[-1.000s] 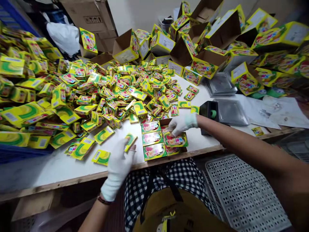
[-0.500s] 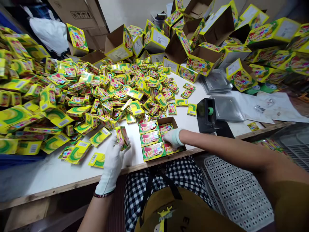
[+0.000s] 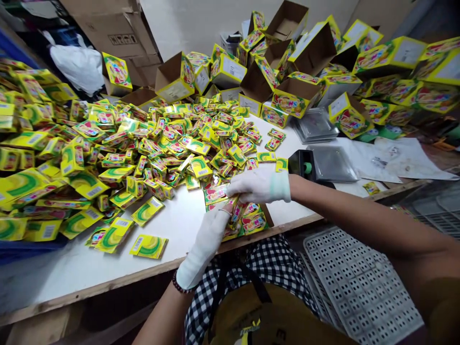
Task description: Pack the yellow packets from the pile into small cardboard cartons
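My left hand, in a white glove, holds a small yellow and green printed box above an open carton. My right hand, also gloved, reaches across from the right with its fingers closed at the top of that same box. Below both hands lies the open carton, with several matching small boxes laid flat in it. The hands hide much of its contents. Left of the carton, a single yellow box lies on the white table.
A large heap of small boxes covers the table's left and middle. Open printed cartons are stacked along the back. A black tape dispenser and clear plastic lids stand to the right. Grey perforated crates are below the table edge.
My left hand has moved right, bringing the small box over the carton. My right hand has come up out of the carton to meet it.
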The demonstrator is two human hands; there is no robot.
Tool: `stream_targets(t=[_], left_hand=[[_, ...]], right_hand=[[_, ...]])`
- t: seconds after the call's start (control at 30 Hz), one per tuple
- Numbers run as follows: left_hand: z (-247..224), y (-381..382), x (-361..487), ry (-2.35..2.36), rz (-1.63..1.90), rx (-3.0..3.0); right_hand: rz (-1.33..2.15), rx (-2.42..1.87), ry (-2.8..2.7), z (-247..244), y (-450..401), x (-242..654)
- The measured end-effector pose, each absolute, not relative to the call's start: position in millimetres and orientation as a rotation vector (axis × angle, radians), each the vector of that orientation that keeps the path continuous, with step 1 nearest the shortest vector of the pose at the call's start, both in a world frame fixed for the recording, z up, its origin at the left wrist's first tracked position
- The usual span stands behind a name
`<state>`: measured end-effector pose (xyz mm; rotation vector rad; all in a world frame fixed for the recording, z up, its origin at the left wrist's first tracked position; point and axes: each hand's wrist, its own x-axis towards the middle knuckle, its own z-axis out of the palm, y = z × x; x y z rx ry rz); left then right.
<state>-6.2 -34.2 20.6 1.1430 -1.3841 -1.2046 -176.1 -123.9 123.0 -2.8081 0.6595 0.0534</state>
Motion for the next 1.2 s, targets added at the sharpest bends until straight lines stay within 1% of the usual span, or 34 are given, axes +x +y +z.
stream_targets(t=[0.07,0.13,0.23,0.3,0.4,0.5,0.6,0.77,0.83,0.9,0.97,1.0,1.07,1.13,1.2], left_hand=[[22.5,-32.2,-0.6,-1.56,-0.958,1.284],[18.6,-32.1,15.6,-1.619,-0.651,1.354],[-0.6,-36.5,61.0,-1.762,-0.236,1.52],[-18.2,-39.9,101.5,-1.978,-0.072,1.743],[-41.9,-41.9,162.0,-2.319,-0.07,2.083],[-55.8,-40.4,203.7,-2.45,-0.319,2.174],[-61.2,-38.9,223.5,-2.444,-0.471,2.159],[-58.4,-41.3,234.1,-2.476,-0.389,2.252],[-49.7,-41.4,231.8,-2.447,-0.428,2.228],[-34.9,-39.5,222.0,-2.284,-0.587,2.16],[-15.8,-36.9,202.4,-1.957,-0.832,1.974],[-6.0,-36.1,188.9,-1.738,-0.945,1.829],[11.1,-36.7,155.6,-1.366,-1.09,1.487],[22.8,-40.0,117.3,-1.162,-1.153,1.233],[28.7,-44.4,79.0,-1.069,-1.194,1.074]], right_hand=[[0.346,-2.762,0.828,129.6,-133.0,-176.1],[0.565,-2.672,1.084,127.6,-145.6,-179.0],[0.871,-2.44,1.311,110.6,-164.7,-179.3],[1.009,-2.364,1.313,94.4,-174.0,-172.1],[1.126,-2.453,1.199,71.5,-180.8,-155.3],[1.158,-2.536,1.124,53.5,-177.9,-143.5],[1.092,-2.614,1.131,38.3,-166.8,-141.3],[1.004,-2.68,1.096,22.4,-149.9,-147.2],[0.989,-2.686,1.067,22.8,-146.2,-151.4],[0.98,-2.696,1.034,28.6,-144.1,-157.1],[0.904,-2.708,1.065,39.7,-143.2,-163.5],[0.79,-2.703,1.11,46.6,-142.9,-166.5],[0.42,-2.609,1.174,61.8,-140.9,-170.8],[0.053,-2.377,1.134,76.0,-135.2,-171.4],[-0.138,-2.152,1.031,86.9,-127.6,-168.7]])
